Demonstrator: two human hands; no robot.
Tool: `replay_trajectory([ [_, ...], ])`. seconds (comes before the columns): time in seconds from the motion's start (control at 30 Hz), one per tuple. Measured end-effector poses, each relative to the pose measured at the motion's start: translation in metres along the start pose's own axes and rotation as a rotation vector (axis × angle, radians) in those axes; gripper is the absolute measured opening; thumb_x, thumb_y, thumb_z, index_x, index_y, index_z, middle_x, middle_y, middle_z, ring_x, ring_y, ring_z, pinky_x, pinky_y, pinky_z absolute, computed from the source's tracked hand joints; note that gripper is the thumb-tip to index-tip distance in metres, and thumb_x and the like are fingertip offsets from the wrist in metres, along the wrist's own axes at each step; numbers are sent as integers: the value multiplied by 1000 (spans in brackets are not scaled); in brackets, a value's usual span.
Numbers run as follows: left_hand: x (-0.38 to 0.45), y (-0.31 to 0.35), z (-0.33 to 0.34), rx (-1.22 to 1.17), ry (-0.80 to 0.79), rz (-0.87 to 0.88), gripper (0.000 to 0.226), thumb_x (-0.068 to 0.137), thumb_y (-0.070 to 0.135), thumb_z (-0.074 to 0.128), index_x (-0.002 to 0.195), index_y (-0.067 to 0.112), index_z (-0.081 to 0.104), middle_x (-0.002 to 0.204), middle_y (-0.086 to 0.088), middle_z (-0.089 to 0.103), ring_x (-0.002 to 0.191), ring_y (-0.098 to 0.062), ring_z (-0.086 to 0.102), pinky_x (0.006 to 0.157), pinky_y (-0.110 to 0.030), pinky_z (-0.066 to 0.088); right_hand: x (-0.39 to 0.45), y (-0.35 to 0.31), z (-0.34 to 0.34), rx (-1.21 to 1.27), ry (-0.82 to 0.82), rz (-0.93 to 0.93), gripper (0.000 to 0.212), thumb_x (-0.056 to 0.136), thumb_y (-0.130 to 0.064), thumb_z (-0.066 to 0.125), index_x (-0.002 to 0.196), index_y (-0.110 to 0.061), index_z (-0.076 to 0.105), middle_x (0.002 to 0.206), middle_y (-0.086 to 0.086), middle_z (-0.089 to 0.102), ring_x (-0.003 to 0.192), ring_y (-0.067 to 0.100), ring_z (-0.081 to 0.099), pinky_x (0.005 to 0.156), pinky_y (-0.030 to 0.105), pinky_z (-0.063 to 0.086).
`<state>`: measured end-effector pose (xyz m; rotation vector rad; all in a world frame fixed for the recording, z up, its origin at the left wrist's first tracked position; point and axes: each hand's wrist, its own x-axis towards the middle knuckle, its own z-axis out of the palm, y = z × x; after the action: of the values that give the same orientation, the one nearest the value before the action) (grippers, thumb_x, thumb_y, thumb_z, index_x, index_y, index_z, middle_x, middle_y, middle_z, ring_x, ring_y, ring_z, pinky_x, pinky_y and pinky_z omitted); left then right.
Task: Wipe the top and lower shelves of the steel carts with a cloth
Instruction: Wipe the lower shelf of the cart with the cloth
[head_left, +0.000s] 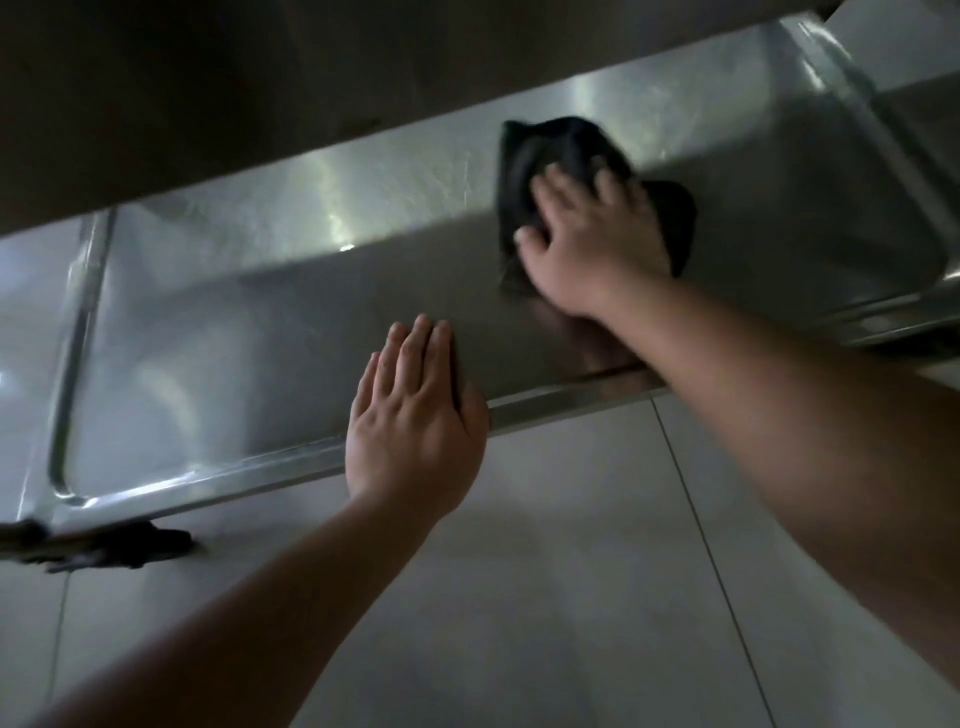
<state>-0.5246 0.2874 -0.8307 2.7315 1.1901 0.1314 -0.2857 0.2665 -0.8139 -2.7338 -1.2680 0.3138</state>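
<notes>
The steel cart's lower shelf (270, 322) runs across the view, tilted, with a raised rim along its near edge. A dark cloth (550, 150) lies crumpled on the shelf toward the right. My right hand (587, 228) presses flat on top of the cloth, fingers spread, hiding its middle. My left hand (415, 415) rests flat on the shelf's near rim, fingers together, holding nothing. The shelf above (208, 78) is a dark underside across the top of the view.
A steel upright (78, 332) stands at the cart's left corner and another upright (852, 93) at the right. A black caster (130, 545) sits under the left corner. Pale floor tiles (571, 571) fill the foreground.
</notes>
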Motion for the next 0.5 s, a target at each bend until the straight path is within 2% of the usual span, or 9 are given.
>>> replay_trajectory([
  [0.1,0,-1,0,0,-5,4,64,107,44,37,165,17,34,172,-4,30,162,-21,17,132,-39,10,-37,-38,17,-17,-61,-335,71,101,-66,21,166,-38,22,174,-18,16,162,23,10,130,48,5],
  [0.2,-1,-4,0,-25,-1,3,63,107,44,41,164,18,35,172,-3,31,162,-22,18,132,-39,10,-52,-1,13,-43,-27,-395,73,98,-71,19,165,-43,26,172,-19,22,160,24,19,129,48,11],
  [0.3,-1,-6,2,-29,-3,13,66,106,49,35,166,22,31,174,0,26,162,-20,13,132,-36,5,-39,84,0,-78,65,-185,83,93,-75,14,164,-35,32,172,-11,28,156,32,29,128,52,21],
  [0.4,-2,-7,5,-49,-2,23,68,106,51,29,167,22,28,175,1,23,163,-18,9,131,-33,0,-10,154,-15,-24,91,266,87,93,-74,15,165,-28,25,175,-7,21,160,31,20,129,56,13],
  [0.5,-1,-7,6,-55,5,25,69,105,51,28,167,21,27,176,1,20,163,-18,7,130,-32,-4,21,132,-14,48,80,583,82,95,-63,12,168,-25,16,177,-5,9,163,32,3,128,61,1],
])
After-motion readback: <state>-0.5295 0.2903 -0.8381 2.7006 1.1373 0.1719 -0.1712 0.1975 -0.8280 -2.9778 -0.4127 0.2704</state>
